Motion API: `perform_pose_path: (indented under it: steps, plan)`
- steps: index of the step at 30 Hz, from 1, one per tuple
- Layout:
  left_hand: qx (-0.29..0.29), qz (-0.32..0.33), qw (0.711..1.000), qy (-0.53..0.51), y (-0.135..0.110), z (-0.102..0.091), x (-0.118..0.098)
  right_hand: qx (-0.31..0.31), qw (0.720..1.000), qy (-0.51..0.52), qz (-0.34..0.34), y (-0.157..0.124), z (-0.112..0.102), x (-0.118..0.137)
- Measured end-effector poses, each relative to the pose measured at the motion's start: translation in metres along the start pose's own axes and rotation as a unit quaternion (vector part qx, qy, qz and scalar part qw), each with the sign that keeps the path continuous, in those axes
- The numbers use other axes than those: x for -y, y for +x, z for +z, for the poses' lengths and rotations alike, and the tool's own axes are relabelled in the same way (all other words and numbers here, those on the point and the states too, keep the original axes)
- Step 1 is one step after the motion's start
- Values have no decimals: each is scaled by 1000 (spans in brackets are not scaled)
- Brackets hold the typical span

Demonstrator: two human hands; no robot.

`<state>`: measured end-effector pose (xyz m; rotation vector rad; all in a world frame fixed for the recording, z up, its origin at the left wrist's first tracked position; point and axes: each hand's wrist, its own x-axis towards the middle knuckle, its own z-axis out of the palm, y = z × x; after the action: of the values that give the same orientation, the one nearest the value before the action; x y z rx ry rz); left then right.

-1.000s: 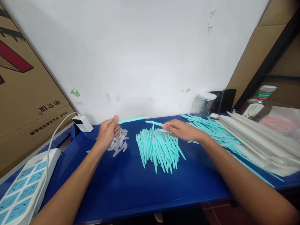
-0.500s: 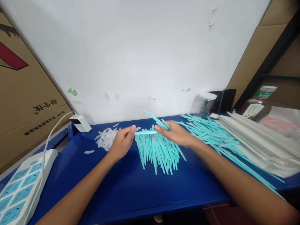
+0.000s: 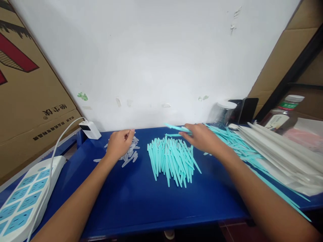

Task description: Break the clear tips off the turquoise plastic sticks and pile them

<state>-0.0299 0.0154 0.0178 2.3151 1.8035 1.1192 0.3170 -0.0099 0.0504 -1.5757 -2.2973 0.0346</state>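
Note left hand (image 3: pixel 119 144) drawn away from right hand (image 3: pixel 199 136) since half a second ago, now over clear pieces (image 3: pixel 131 154); likely between sticks (image 3: pixel 176 127). Cannot tell contents of left's curled grip. Observe right grip pinching teal sticks, tips toward nine o'clock, with teal pile (image 3: pixel 171 161) on desk (image 3: pixel 151 208) at eight. Record forearms (image 3: pixel 83 195) slanting in from seven and four.

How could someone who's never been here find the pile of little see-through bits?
Find the blue table by the white wall. Partly hidden by the left hand is the see-through pile, left of the middle turquoise pile. Its bits are clear and short; its neighbour's are turquoise and longer.
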Motion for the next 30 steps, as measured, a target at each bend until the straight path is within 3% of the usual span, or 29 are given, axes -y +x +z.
perform_pose_path:
  steps: [3,6,15,23,28,30]
  plan:
    - [48,16,996,76,-2,3,-1,51,990,-133,7,-7,2,11]
    - [74,12,992,97,-3,6,-1,94,981,-172,-14,-17,3,24]
    - [121,4,980,161,-2,8,1,204,977,-46,-33,-36,-11,25]
    - [136,3,976,169,-1,7,4,189,980,23,-61,-31,-18,26]
    - [143,-5,972,185,-1,5,2,104,993,-18,56,-19,-10,21]
    - [154,-11,967,201,-1,5,1,109,987,-47,107,-16,-3,20]
